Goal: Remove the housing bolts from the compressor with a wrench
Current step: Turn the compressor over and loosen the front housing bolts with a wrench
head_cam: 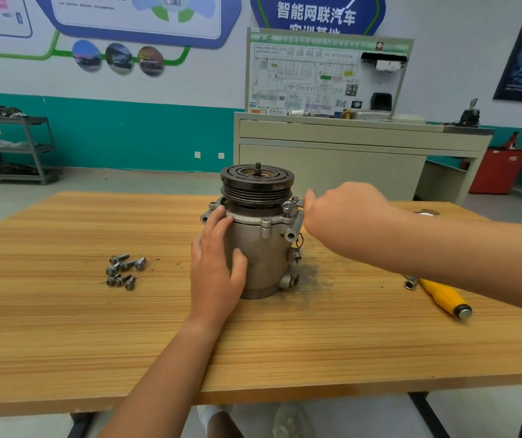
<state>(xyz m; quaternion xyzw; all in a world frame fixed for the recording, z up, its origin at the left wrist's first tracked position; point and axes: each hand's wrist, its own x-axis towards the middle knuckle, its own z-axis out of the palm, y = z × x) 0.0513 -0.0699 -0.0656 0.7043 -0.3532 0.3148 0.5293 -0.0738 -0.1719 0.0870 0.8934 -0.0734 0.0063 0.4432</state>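
compressor (262,257) stands upright mid counter (63,327): metal, looks heavy, rigid, likely greasy. left hand (215,273) fingers wrap its body to brace it; best hold is there, below the flange. beyond, right hand (345,213) fingers clamped on wrench (296,206), which sits on a flange bolt (287,204).

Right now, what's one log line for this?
left hand: holds compressor | right hand: holds wrench on flange bolt | loose bolts: on table
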